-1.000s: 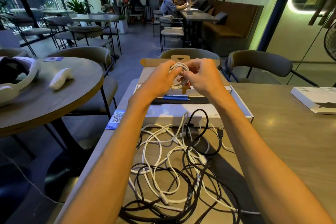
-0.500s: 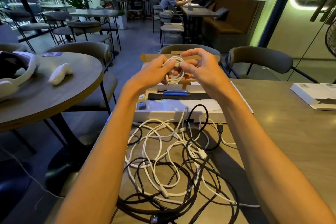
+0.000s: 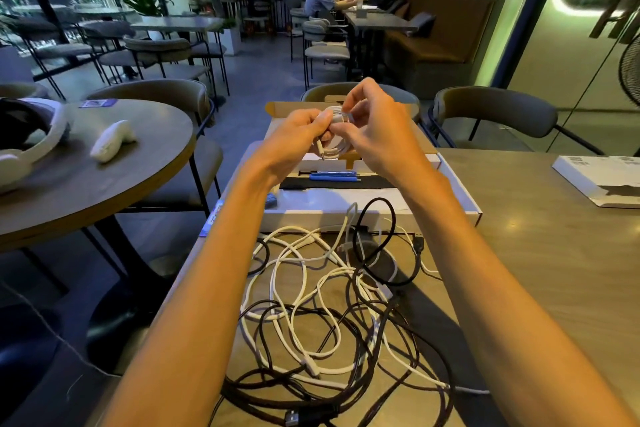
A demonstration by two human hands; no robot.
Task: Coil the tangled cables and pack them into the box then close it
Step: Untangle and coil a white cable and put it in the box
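Observation:
Both hands are raised above the open white box (image 3: 460, 198). My left hand (image 3: 294, 139) grips a small coil of white cable (image 3: 337, 146), whose plug end hangs down near my left thumb. My right hand (image 3: 374, 125) pinches the cable's other plug at the top of the coil. On the table in front of the box lies a tangle of white and black cables (image 3: 332, 309). The box's brown lid flap (image 3: 277, 108) stands open behind my hands.
Inside the box lie a blue pen-like tool (image 3: 332, 176) and a black strip (image 3: 346, 183). A second flat white box (image 3: 602, 177) sits at the right. The round table (image 3: 104, 184) on the left holds a headset and a white controller. Chairs stand behind the table.
My hands have stayed over the box with the coil. My right fingers have moved up to pinch the plug at the coil's top, and a plug end now hangs below my left thumb.

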